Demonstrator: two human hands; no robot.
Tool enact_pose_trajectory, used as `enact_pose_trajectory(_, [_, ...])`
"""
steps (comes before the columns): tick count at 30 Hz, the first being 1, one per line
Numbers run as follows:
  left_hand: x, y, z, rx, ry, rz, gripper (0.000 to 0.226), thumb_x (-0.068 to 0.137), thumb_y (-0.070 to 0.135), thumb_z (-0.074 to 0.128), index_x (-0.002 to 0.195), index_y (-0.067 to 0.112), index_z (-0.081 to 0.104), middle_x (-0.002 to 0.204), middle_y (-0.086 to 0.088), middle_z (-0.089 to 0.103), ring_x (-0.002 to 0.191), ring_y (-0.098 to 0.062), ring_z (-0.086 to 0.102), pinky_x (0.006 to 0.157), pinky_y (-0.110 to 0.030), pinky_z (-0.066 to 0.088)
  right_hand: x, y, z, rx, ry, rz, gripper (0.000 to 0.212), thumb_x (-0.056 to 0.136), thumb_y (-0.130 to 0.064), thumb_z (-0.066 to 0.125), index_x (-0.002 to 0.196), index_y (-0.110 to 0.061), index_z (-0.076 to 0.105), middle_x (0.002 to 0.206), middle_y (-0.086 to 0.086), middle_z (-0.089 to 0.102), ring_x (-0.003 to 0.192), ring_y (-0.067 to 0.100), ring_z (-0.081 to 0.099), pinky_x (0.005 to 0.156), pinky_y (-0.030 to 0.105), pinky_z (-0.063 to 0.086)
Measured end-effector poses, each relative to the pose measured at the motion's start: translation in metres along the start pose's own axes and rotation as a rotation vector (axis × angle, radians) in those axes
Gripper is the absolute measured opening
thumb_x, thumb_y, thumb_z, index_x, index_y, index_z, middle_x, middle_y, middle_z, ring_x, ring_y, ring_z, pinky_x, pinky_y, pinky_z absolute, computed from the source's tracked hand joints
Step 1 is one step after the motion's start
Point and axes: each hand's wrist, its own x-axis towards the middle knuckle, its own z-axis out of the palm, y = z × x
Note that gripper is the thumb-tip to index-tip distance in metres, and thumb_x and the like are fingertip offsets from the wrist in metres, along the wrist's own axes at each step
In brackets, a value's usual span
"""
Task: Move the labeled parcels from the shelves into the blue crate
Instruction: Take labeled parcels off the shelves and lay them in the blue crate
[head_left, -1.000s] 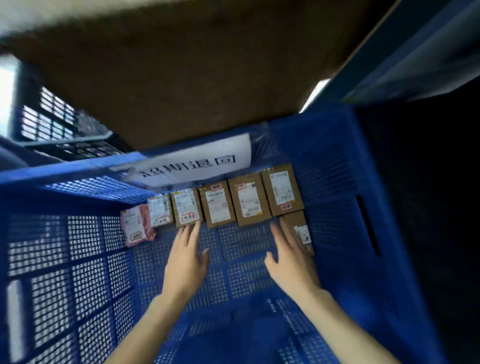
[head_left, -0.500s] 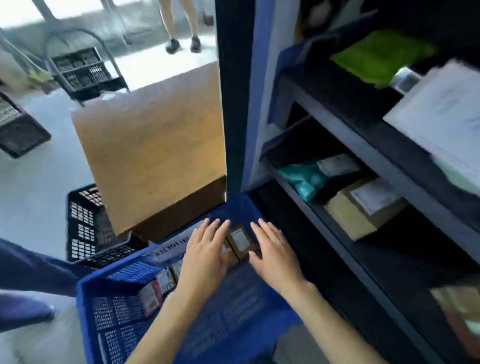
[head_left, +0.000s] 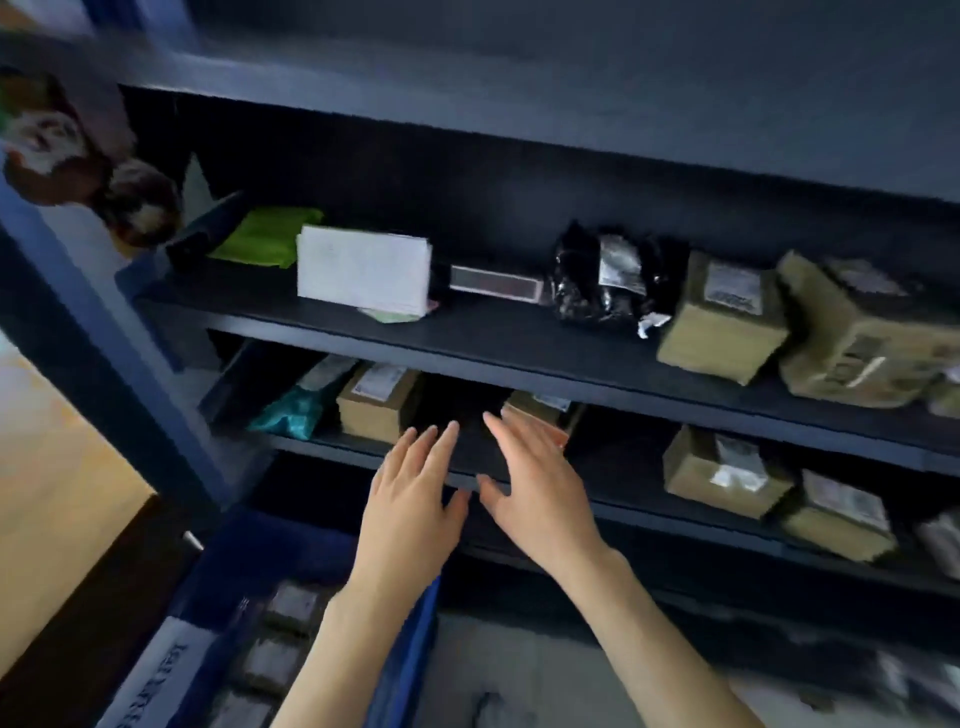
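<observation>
Your hands were lying flat on the floor of the blue crate a second ago, beside the row of parcels. Now both are lifted to the front edge of the lower shelf. The crate has slipped to below your left forearm, and the brown parcels lying in it are blurred.

Up and to the left of your left hand a teal bag lies on that shelf. Just beside the bag, beyond your left fingertips, is a labelled cardboard box. Your left hand is palm down, fingers straight and a little spread, thumb out to the right, holding nothing.

Your right hand is just beside it, the thumbs nearly meeting. It is also flat and spread, with nothing in it. Its fingertips reach a small parcel with a reddish edge. The blur may hide a gap there, so I cannot tell whether they touch.

Well to the right of your right hand two more labelled boxes sit side by side on the same shelf.

On the upper shelf above both hands, from left to right, are a green bag, a white package, a crumpled black bag and two cardboard cartons.
</observation>
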Motion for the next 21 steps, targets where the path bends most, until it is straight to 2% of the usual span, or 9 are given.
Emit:
enact_pose_trajectory(4, [0.008, 0.088, 0.025, -0.047, -0.061, 0.194, 0.071, 0.088, 0.025, 0.069, 0.151, 0.022, 0.037, 0.153, -0.003, 0.043, 0.146, -0.025, 0.030, 0.117, -0.043, 0.032, -0.050, 0.057, -0.068, -0.021, 0.157, 0.149, 0.067, 0.095, -0.033, 0.056, 0.153, -0.026, 0.022, 0.161, -0.007, 0.019, 0.148, 0.010, 0.012, 0.114, 0.024, 0.019])
enact_pose_trajectory(9, [0.018, 0.207, 0.059, -0.101, -0.147, 0.409, 0.070, 0.094, 0.034, 0.061, 0.154, 0.030, 0.026, 0.161, 0.003, 0.027, 0.151, -0.017, 0.017, 0.119, -0.033, 0.020, -0.111, 0.134, -0.153, -0.036, 0.360, 0.325, 0.067, 0.095, -0.033, 0.056, 0.153, -0.028, 0.022, 0.161, -0.009, 0.018, 0.148, 0.010, 0.015, 0.114, 0.031, 0.031])
enact_pose_trajectory(11, [0.021, 0.256, 0.078, -0.120, -0.173, 0.489, 0.069, 0.095, 0.034, 0.060, 0.154, 0.031, 0.024, 0.162, 0.005, 0.023, 0.151, -0.016, 0.014, 0.119, -0.031, 0.017, -0.138, 0.167, -0.184, -0.053, 0.423, 0.389, 0.067, 0.095, -0.033, 0.056, 0.153, -0.029, 0.022, 0.161, -0.009, 0.018, 0.148, 0.010, 0.016, 0.114, 0.030, 0.031])
enact_pose_trajectory(14, [0.025, 0.331, 0.110, -0.150, -0.210, 0.584, 0.070, 0.094, 0.029, 0.061, 0.154, 0.030, 0.024, 0.161, 0.005, 0.024, 0.151, -0.015, 0.015, 0.122, -0.033, 0.018, -0.179, 0.220, -0.229, -0.080, 0.487, 0.483, 0.068, 0.094, -0.032, 0.058, 0.152, -0.029, 0.023, 0.160, -0.009, 0.019, 0.147, 0.009, 0.017, 0.113, 0.030, 0.032])
enact_pose_trajectory(17, [0.022, 0.406, 0.148, -0.199, -0.242, 0.650, 0.069, 0.096, 0.031, 0.059, 0.155, 0.031, 0.022, 0.162, 0.006, 0.023, 0.151, -0.013, 0.013, 0.119, -0.028, 0.014, -0.218, 0.276, -0.269, -0.128, 0.523, 0.556, 0.069, 0.093, -0.032, 0.059, 0.152, -0.030, 0.023, 0.160, -0.009, 0.020, 0.147, 0.009, 0.018, 0.108, 0.026, 0.033])
enact_pose_trajectory(21, [0.014, 0.489, 0.203, -0.249, -0.270, 0.682, 0.068, 0.097, 0.035, 0.057, 0.155, 0.031, 0.023, 0.162, 0.006, 0.023, 0.151, -0.013, 0.012, 0.119, -0.027, 0.013, -0.265, 0.344, -0.309, -0.173, 0.562, 0.628, 0.067, 0.093, -0.032, 0.059, 0.151, -0.029, 0.026, 0.159, -0.007, 0.024, 0.146, 0.011, 0.021, 0.108, 0.030, 0.036])
